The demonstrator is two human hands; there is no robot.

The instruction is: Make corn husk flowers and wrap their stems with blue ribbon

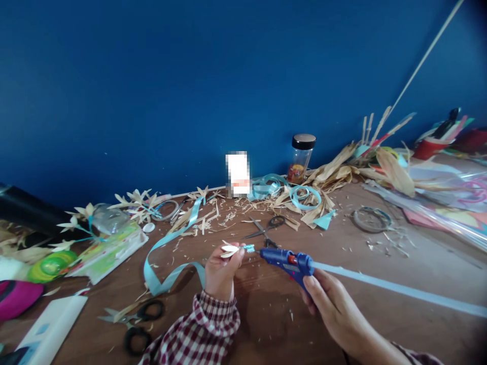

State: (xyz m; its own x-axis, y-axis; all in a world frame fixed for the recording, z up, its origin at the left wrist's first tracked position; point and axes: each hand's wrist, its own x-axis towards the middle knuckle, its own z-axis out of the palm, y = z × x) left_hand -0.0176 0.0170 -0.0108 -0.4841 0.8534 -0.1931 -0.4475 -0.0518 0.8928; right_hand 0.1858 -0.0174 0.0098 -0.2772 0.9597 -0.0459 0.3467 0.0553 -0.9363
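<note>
Pinched between the thumb and fingers of my left hand (222, 271) is a small husk flower (229, 250) with pale pointed petals. Light blue wrapping (249, 248) shows at its stem end, pointing right. My right hand (329, 299) grips a blue glue gun (283, 259), its nozzle close to the wrapped stem; whether they touch I cannot tell. A light blue ribbon (173, 281) curls across the table beside my left hand. From behind the glue gun a long pale blue strip (395, 289) runs to the right edge.
Scissors (262, 230) lie beyond my hands, and another pair (133, 319) lies at the front left. A black-lidded jar (302, 157), ribbon coils (306, 196) and dried husks (335, 167) line the blue wall. Finished husk flowers (139, 203) sit at left; a tape roll (372, 219) lies right.
</note>
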